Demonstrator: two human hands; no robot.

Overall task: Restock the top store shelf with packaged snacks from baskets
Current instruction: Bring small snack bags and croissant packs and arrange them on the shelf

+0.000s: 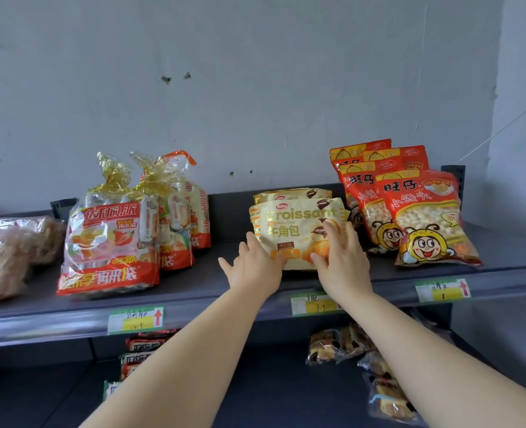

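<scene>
Left hand (255,264) and right hand (342,257) were spread flat on the croissant bag (295,225), leaning on its twin (289,194) on the top shelf (206,282), so an uneven shove could've tipped it into the red snack bags (422,217) right of it.

A bare strip of the top shelf (193,282) is lying open at mid-frame, between the red-and-clear cake bags (110,242) left of centre and the croissant packs (298,223). Right of centre, the red snack bags (425,217) are crowding just beside the croissant packs, seemingly leaving no gap. Brown packs (5,251) are blocking the far left. The left hand (255,267) and right hand (343,261) are filling the space before the croissant packs. Open wall (255,103) is showing above every pack.
</scene>
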